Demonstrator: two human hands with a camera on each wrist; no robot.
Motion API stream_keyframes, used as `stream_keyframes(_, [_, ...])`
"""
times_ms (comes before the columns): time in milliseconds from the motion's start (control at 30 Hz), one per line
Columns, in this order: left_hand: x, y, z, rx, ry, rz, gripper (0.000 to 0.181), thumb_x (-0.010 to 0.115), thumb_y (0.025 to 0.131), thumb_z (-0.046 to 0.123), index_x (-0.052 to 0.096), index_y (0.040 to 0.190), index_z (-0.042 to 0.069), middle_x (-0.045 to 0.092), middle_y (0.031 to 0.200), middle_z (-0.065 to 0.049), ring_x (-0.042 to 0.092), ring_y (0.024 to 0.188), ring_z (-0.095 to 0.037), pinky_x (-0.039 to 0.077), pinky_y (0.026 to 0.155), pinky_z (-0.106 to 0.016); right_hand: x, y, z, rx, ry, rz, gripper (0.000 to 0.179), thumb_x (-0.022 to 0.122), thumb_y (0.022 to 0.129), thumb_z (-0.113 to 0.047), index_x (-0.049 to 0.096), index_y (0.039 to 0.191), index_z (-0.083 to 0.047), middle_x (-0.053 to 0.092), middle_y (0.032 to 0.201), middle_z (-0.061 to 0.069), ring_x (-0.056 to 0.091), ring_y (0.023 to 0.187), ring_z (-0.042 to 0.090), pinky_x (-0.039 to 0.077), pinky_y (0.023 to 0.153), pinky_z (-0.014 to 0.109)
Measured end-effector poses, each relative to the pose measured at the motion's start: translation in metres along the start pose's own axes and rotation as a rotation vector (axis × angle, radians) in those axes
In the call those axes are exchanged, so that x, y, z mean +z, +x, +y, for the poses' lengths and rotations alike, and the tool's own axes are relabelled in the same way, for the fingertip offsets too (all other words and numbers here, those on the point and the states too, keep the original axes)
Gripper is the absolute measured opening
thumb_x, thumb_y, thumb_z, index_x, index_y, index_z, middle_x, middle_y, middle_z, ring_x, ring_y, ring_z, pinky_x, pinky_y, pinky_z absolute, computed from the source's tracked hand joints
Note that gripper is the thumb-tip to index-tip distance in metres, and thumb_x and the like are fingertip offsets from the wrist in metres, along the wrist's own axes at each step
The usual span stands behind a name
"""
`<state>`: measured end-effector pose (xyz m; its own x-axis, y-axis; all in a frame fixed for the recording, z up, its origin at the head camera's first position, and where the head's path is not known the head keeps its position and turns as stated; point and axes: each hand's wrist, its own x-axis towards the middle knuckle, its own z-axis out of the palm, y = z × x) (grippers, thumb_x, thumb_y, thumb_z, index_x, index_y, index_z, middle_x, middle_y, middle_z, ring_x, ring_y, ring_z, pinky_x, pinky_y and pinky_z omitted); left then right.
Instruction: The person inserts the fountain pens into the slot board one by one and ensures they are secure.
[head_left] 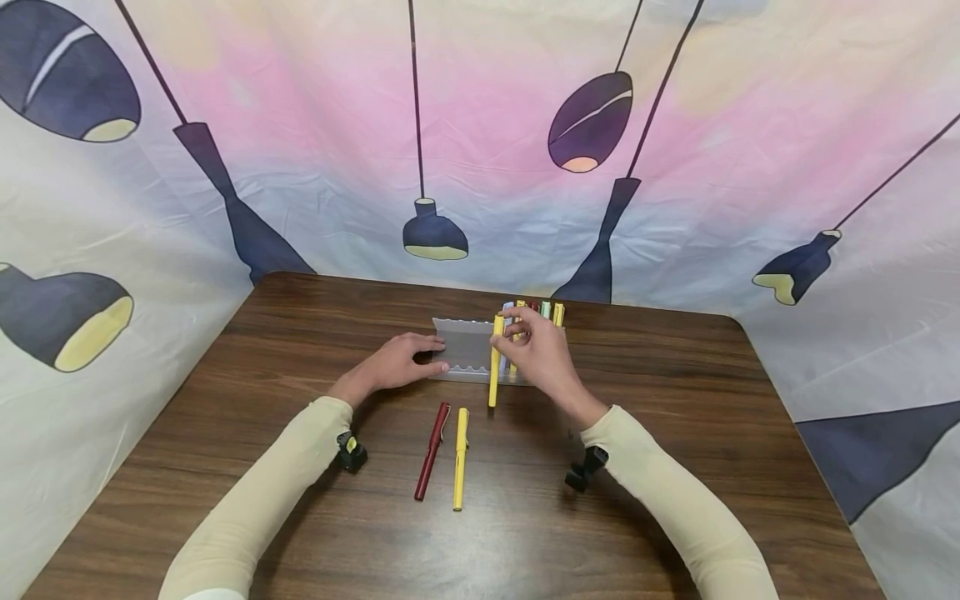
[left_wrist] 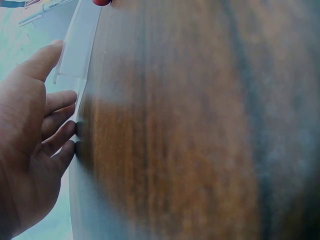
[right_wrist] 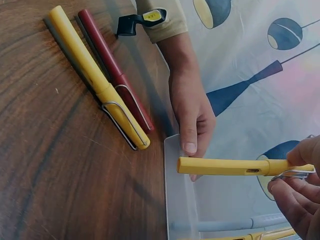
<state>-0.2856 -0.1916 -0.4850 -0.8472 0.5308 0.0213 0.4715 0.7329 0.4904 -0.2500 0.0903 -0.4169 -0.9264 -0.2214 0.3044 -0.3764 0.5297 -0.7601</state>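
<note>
Centrally in the head view, a yellow pen (head_left: 495,360) is pinched by the curled fingers of the right hand (head_left: 542,354) over the clear pen tray (head_left: 465,350), where more pens (head_left: 536,312) are kept. The tray's left end is steadied by the left hand (head_left: 401,362), fingers nearly straight. Lower down, a red pen (head_left: 432,451) and another yellow pen (head_left: 460,457) are laid side by side on the wooden table (head_left: 225,433), which is backed by a lamp-printed cloth (head_left: 300,125).

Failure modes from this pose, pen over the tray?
1. The right hand pinches the yellow pen only at its clip end; the long free end could swing or slip.
2. The clear tray is steadied by just the left hand at one edge; it could slide.
3. Pens already in the tray could get knocked.
</note>
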Motion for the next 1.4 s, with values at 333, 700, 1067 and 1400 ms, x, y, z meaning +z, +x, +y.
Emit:
stream_keyframes(333, [0.000, 0.002, -0.001, -0.019, -0.021, -0.008, 0.060, 0.063, 0.100, 0.049, 0.061, 0.142, 0.006, 0.052, 0.152, -0.013, 0.043, 0.144, -0.036, 0.033, 0.118, -0.056, 0.001, 0.011, 0.001, -0.041, -0.009, 0.069, 0.037, 0.079, 0.092, -0.022, 0.067, 0.125, -0.013, 0.074, 0.093, 0.004, 0.073, 0.077, 0.020, 0.060, 0.066, 0.037])
stream_keyframes(700, [-0.002, -0.001, 0.002, -0.018, -0.012, -0.006, 0.060, 0.063, 0.100, 0.049, 0.061, 0.142, 0.006, 0.052, 0.153, -0.013, 0.042, 0.144, -0.038, 0.029, 0.119, -0.059, 0.004, 0.023, 0.005, -0.045, -0.015, 0.118, 0.035, 0.077, 0.093, -0.024, 0.066, 0.124, -0.014, 0.071, 0.095, 0.003, 0.071, 0.079, 0.018, 0.059, 0.064, 0.036])
stream_keyframes(1067, [-0.002, 0.000, 0.003, -0.029, -0.008, -0.012, 0.061, 0.062, 0.100, 0.051, 0.062, 0.142, 0.007, 0.051, 0.153, -0.013, 0.042, 0.144, -0.038, 0.030, 0.119, -0.059, 0.012, 0.029, 0.010, -0.044, -0.041, 0.148, 0.037, 0.078, 0.093, -0.024, 0.064, 0.125, -0.014, 0.073, 0.095, 0.005, 0.074, 0.080, 0.019, 0.061, 0.066, 0.038])
stream_keyframes(1400, [0.000, 0.001, 0.000, -0.029, -0.019, -0.010, 0.061, 0.062, 0.100, 0.051, 0.062, 0.142, 0.007, 0.051, 0.153, -0.012, 0.042, 0.145, -0.037, 0.032, 0.118, -0.057, 0.020, 0.027, 0.016, -0.048, -0.058, 0.138, 0.033, 0.079, 0.092, -0.021, 0.064, 0.120, -0.014, 0.074, 0.093, 0.005, 0.074, 0.078, 0.018, 0.060, 0.064, 0.034])
